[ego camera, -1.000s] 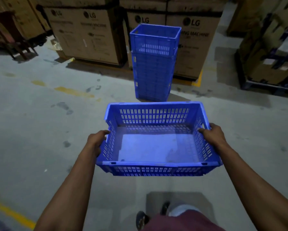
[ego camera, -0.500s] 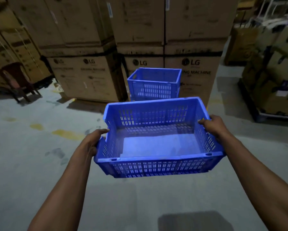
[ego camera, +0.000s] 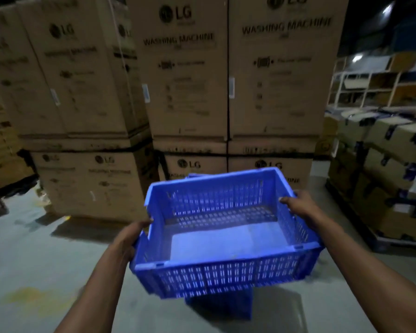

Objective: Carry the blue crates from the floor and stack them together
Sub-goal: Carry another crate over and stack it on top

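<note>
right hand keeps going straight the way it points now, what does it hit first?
Probably the LG washing machine cartons behind the stack; the right hand, gripping the carried crate, points forward-left. Depth unclear.

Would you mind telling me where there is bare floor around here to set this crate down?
Bare concrete floor spreads on the left, bordered by the washing machine cartons behind and the left hand. A narrower strip runs right of the held crate toward the pallet of boxes. Straight ahead is crowded: the crate stack stands beneath the crate, cartons close behind.

I count one blue crate (ego camera: 226,236) in my two hands, one crate stack (ego camera: 228,306) below, eight LG boxes (ego camera: 185,75).
</note>
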